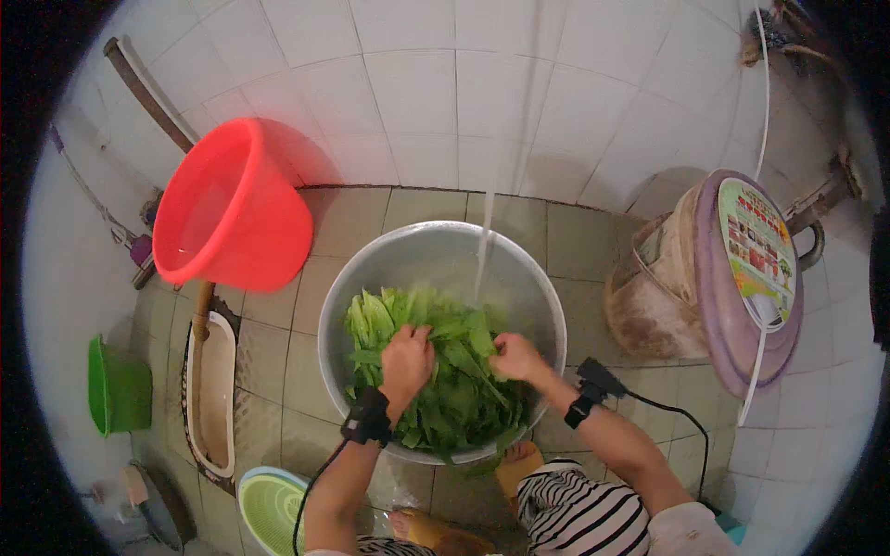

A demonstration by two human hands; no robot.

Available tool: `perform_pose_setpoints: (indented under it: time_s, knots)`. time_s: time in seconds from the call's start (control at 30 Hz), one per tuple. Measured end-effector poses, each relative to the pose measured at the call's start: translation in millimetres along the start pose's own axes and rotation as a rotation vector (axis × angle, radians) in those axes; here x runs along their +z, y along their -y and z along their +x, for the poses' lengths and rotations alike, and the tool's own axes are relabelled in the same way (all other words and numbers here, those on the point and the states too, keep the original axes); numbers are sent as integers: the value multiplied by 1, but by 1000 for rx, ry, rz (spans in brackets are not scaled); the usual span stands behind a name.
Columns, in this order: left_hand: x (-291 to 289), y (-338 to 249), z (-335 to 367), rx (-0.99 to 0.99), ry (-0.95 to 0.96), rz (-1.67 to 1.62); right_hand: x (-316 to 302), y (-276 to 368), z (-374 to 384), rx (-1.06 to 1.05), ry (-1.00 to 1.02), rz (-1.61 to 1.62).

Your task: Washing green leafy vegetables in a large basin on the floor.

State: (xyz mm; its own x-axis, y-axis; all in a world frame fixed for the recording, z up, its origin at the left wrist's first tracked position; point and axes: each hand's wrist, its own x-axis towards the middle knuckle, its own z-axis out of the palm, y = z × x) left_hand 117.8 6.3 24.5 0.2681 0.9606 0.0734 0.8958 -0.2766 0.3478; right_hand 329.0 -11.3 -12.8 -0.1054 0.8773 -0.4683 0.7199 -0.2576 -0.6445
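Note:
A large round metal basin [336, 301] stands on the tiled floor, heaped with long green leafy vegetables [464, 398]. A thin stream of water [483, 250] falls into its far side. My left hand [408, 361] is in the middle of the heap, its fingers curled down and closed on some leaves. To the right, my right hand [517, 359] pinches the edge of a leaf near the basin's right wall. Parts of the fingertips are hidden among the leaves. Both wrists wear black straps with small devices and cables.
A red bucket [260, 222] stands at the back left beside a squat toilet [218, 398]. Farther left is a green bin [120, 385]. A green strainer basket [269, 510] lies at the near left. On the right stands a dirty bucket [658, 287] with a purple lid [728, 324] against it.

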Motion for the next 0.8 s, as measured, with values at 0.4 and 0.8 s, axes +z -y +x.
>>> perform_pose_setpoints:
  time_s: [0.4,0.8]
  knots:
    - [-61,-12,-22,-112,-80,-324,-91,59,-22,-182,-505,199]
    - [-4,-36,13,-203,93,-284,-125,80,-14,-392,-676,445]
